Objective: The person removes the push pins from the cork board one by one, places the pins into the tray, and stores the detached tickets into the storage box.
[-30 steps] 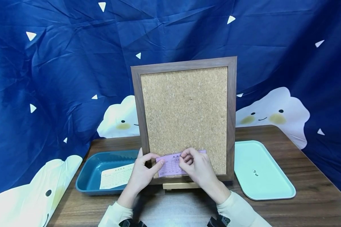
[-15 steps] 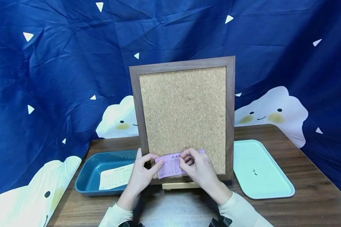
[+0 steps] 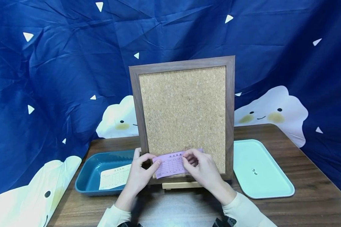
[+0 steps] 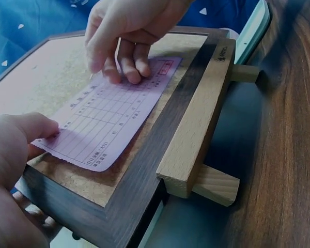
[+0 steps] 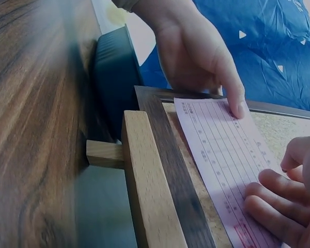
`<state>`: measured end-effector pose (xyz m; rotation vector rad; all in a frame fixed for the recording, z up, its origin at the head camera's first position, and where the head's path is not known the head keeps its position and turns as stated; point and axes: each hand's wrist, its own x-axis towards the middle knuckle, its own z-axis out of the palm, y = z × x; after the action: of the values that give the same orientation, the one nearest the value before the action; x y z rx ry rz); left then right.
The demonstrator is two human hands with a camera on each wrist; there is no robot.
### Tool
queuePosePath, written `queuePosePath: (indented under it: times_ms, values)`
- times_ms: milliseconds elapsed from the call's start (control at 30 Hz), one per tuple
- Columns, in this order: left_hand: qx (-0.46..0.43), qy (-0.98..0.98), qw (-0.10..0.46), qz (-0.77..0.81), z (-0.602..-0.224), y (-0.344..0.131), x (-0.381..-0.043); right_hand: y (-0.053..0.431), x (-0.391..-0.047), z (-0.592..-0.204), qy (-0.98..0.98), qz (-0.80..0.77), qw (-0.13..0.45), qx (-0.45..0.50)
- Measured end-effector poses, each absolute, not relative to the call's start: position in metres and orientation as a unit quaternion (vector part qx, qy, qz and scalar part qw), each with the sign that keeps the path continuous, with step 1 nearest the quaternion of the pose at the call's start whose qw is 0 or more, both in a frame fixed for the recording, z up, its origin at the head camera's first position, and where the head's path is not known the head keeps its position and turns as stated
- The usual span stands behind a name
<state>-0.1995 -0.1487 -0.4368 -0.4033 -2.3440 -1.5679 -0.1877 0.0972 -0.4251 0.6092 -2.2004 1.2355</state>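
Note:
A purple printed form slip (image 3: 170,164) lies in front of the lower part of a brown-framed cork board (image 3: 184,110). My left hand (image 3: 140,171) pinches the slip's left end, thumb on top and a finger under it; its other fingers are behind the frame. My right hand (image 3: 203,165) is over the slip's right half, thumb and index finger pinching a small pin (image 4: 91,76) that is mostly hidden. The other right fingers are curled close to the paper in the right wrist view. The board leans on a wooden easel (image 4: 199,124).
To the left, a dark teal tray (image 3: 86,167) holds a pale yellow form slip (image 3: 115,177). A mint green tray (image 3: 268,170) with a few small shiny pieces (image 3: 254,171) lies to the right. Behind the wooden table (image 3: 309,192) hangs a blue curtain (image 3: 176,28).
The purple slip has shifted slightly left with my left hand. My right hand has moved a little to the right along it, uncovering more of its printed heading.

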Motion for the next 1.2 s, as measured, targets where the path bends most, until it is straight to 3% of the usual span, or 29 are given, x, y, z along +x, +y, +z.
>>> queuePosePath:
  times_ms: [1200]
  values:
    - [-0.115,-0.81,0.174,-0.548,-0.431,-0.169,-0.194,0.131,-0.186,-0.421,-0.815,0.427,0.315,0.234]
